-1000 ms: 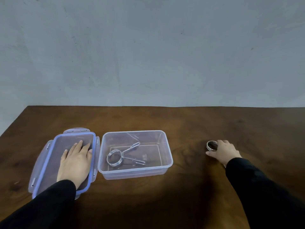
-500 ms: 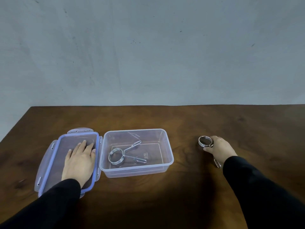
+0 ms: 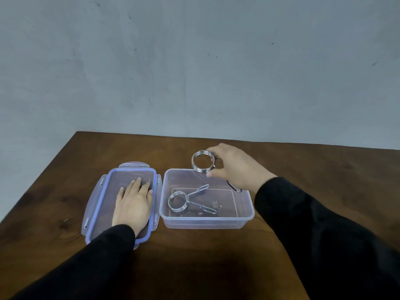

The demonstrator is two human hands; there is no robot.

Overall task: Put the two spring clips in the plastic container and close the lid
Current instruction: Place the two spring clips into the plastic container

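Table (image 3: 303, 169) clear rightward; right hand (image 3: 236, 167) holds clip (image 3: 203, 160) over container (image 3: 207, 221) rim.

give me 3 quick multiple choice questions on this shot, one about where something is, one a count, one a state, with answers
1. Where is the left hand?
A. flat on the lid
B. inside the container
C. holding a clip

2. How many spring clips lie inside the plastic container?
A. none
B. one
C. two

3. What state is the container in?
A. open, with the lid beside it
B. lid latched on
C. tipped on its side

Answers:
1. A: the palm rests flat on the blue-rimmed lid, which lies on the table left of the container.
2. B: only one clip rests on the container floor; the second clip is held in the right hand above the far rim.
3. A: the top is uncovered and the lid lies alongside.
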